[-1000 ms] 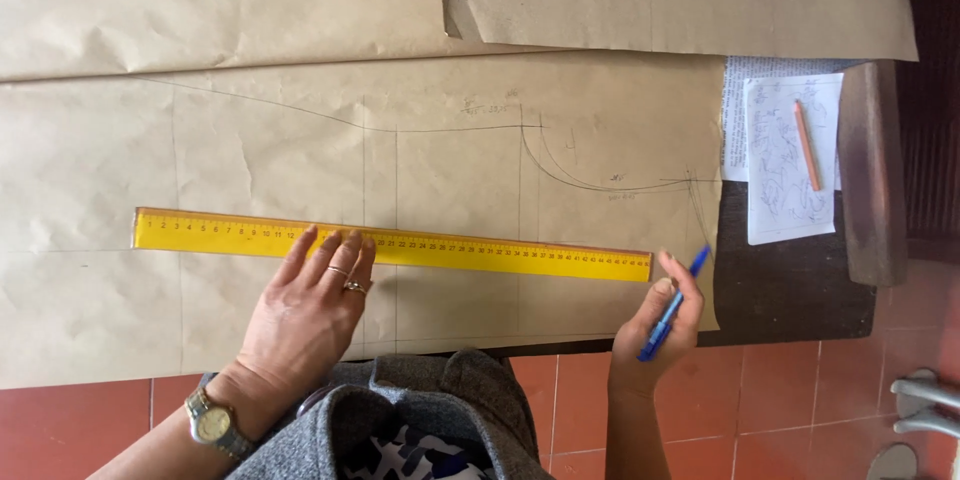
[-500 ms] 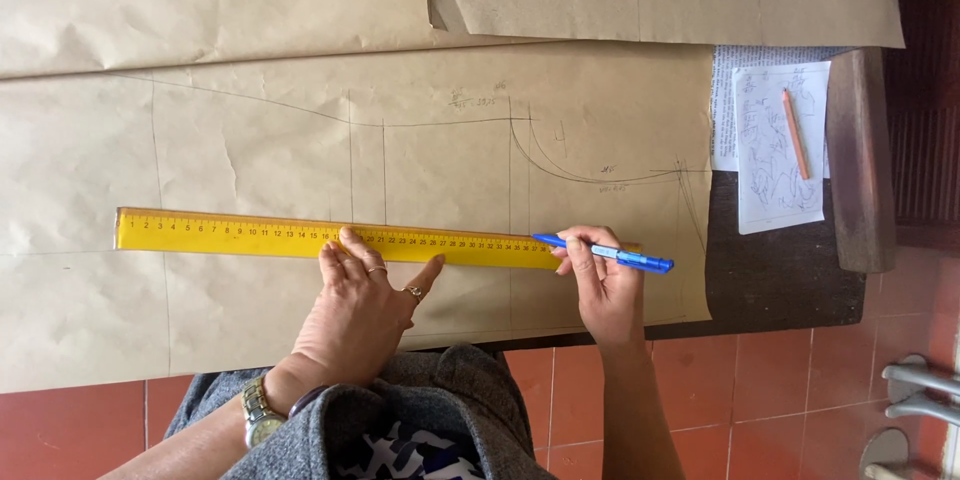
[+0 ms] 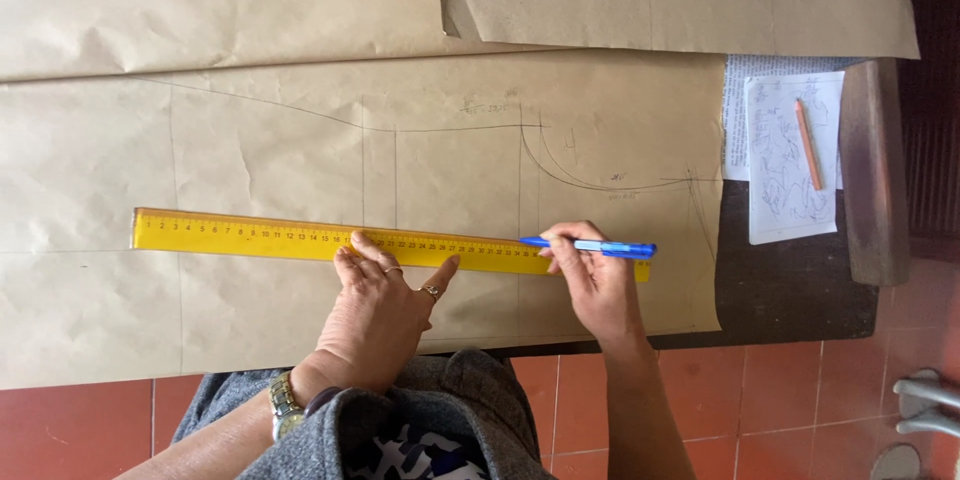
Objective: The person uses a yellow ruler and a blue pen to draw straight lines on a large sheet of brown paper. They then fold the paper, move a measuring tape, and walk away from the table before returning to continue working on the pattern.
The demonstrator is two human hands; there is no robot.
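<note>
A line is being ruled on brown pattern paper, with a yellow ruler pinned down and a blue pen set at its edge.

From the left: the brown pattern paper (image 3: 250, 140) is spread flat over a dark table (image 3: 790, 290) and is marked with faint pencilled straight lines and a curve. The long yellow ruler (image 3: 250, 237) lies across it, nearly level. The left hand (image 3: 385, 310) is pressed on the ruler's middle, fingers spread apart and flat, rings and a wristwatch (image 3: 284, 406) seen. The right hand (image 3: 595, 285) is closed around the blue pen (image 3: 590, 246), whose tip is laid against the ruler's upper edge near its right end. The drawing step appears to be in hand; steady pressure on the ruler is judged necessary. At far right, a sketched note sheet (image 3: 790, 190) carries an orange pencil (image 3: 807, 145).
</note>
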